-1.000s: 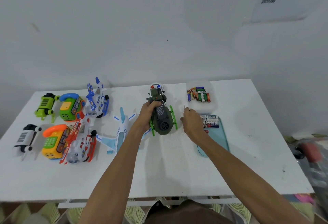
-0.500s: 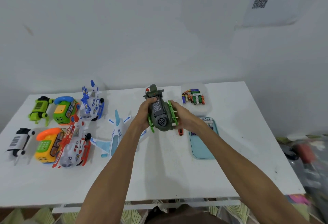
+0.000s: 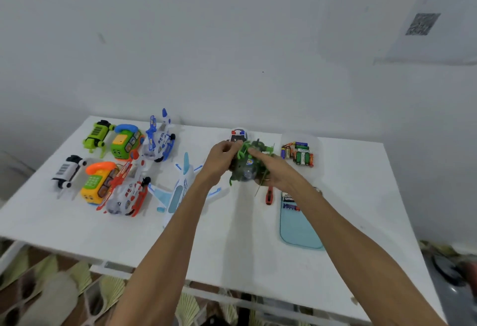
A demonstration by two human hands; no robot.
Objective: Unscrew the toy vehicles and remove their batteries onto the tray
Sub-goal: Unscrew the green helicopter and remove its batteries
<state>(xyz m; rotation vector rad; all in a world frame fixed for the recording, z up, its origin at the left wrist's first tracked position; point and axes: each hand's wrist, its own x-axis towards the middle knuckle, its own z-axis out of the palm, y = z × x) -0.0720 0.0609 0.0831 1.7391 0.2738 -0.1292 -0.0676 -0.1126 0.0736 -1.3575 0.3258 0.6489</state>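
Grips the green toy vehicle (image 3: 246, 169) from both sides over the bench (image 3: 232, 248): left hand (image 3: 222, 156) with fingers curled round its far left end, right hand (image 3: 275, 172) with fingers wrapped over its right flank. Just under the right fingers, a red screwdriver (image 3: 269, 195); beside that, the blue tray (image 3: 300, 234) with batteries (image 3: 290, 200). Beyond the right fingers, a battery pile (image 3: 299, 155).

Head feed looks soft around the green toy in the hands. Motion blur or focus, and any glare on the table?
Head view: motion smear on the dark green toy helicopter, the left hand and the right hand, while the orange and yellow toy telephone looks sharper, so likely motion, not focus. Head view: no glare on the white table, only soft arm shadows.
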